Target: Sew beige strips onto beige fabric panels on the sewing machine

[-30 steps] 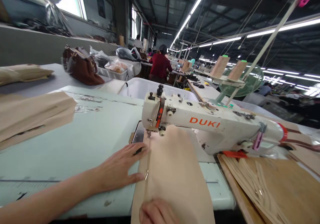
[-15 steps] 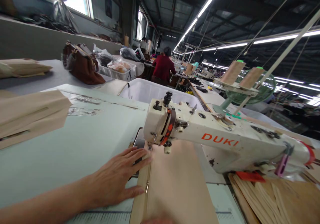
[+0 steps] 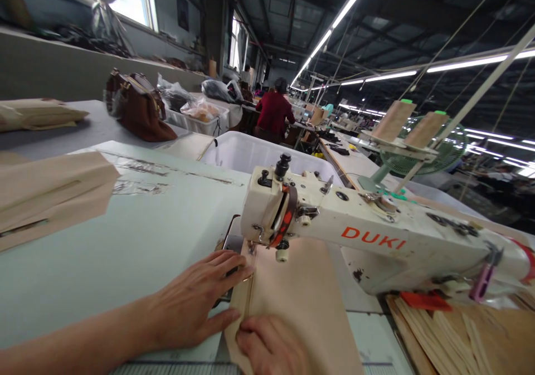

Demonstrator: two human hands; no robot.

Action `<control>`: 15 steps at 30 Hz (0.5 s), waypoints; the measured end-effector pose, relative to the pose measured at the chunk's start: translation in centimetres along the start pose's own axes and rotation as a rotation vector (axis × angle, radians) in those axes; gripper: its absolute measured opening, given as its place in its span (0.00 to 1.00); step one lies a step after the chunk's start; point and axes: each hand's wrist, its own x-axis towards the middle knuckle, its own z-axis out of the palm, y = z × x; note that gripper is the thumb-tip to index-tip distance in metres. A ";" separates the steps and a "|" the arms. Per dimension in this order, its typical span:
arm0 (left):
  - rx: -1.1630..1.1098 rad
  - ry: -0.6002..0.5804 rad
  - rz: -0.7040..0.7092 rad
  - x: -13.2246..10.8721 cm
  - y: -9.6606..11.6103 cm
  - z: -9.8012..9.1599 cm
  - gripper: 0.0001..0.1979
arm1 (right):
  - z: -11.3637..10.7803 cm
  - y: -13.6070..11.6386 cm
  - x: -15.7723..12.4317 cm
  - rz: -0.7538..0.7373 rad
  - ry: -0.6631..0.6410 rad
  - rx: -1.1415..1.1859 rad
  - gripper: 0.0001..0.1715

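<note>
A beige fabric panel (image 3: 301, 291) lies under the head of the white sewing machine (image 3: 326, 213), running toward me. Along its left side is a narrow folded strip with a small shiny metal piece near my left fingertips. My left hand (image 3: 204, 294) rests with fingers stretched out, its fingertips on the strip just in front of the needle area and its thumb apart. Lower down, my right hand (image 3: 271, 344) has its fingers bent and pressed together on the panel at the strip's edge. The lower part of this hand is cut off by the frame.
More beige panels (image 3: 54, 196) with slots lie at the left of the pale green table (image 3: 167, 230). Beige strips (image 3: 438, 330) sit on a board at right. Behind the machine are a white bin (image 3: 267, 149), thread cones (image 3: 393, 120) and a brown handbag (image 3: 137, 107). A person in red sits farther back.
My right hand has come up from the bottom edge onto the panel. The metal piece on the strip has moved away from me, toward the needle. My left hand stays nearly in place.
</note>
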 end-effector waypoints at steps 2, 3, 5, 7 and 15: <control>0.011 0.005 -0.002 0.2 -0.2 0.1 0.33 | -0.4 0.2 1.3 -0.057 -0.091 0.016 0.09; 0.018 0.005 -0.003 0.3 -0.3 0.2 0.33 | -0.7 0.3 1.9 -0.077 -0.153 0.029 0.07; 0.029 0.027 -0.010 0.5 -0.2 0.3 0.33 | -1.4 0.6 2.8 -0.095 -0.265 0.048 0.08; 0.026 0.049 -0.007 0.5 0.1 0.3 0.29 | -2.2 0.9 3.4 -0.073 -0.371 0.052 0.12; -0.013 -0.045 0.090 -1.4 2.2 -0.8 0.23 | -5.6 0.9 9.6 0.117 -0.738 0.141 0.14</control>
